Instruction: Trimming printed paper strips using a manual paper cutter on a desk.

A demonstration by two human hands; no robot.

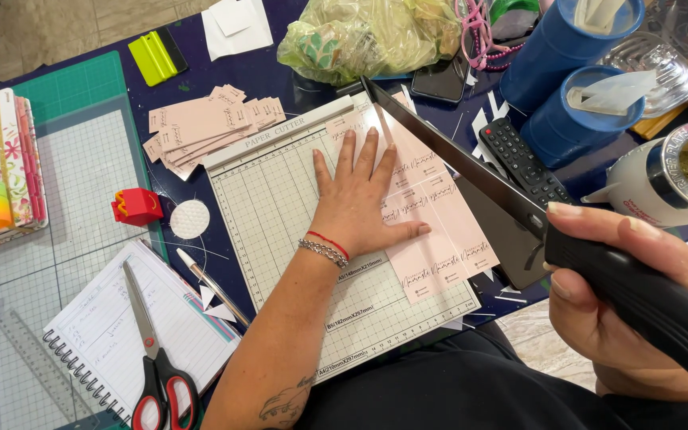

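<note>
Dark blue worktable (280, 76) is cluttered. Left hand (356, 199) is lying flat, fingers spread, pinning pale pink printed card sheet (439, 239) at 3 o'clock on gridded paper-cutter board (280, 207); right hand (599, 295) is clamped round raised black blade handle (639, 295).

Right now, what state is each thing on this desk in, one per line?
Cutter blade: raised.
Right hand: gripping the blade handle.
Left hand: flat, pressing the pink sheet on the cutter board.
Scissors: closed, on the notebook.
Pink strips: cut, piled.
</note>
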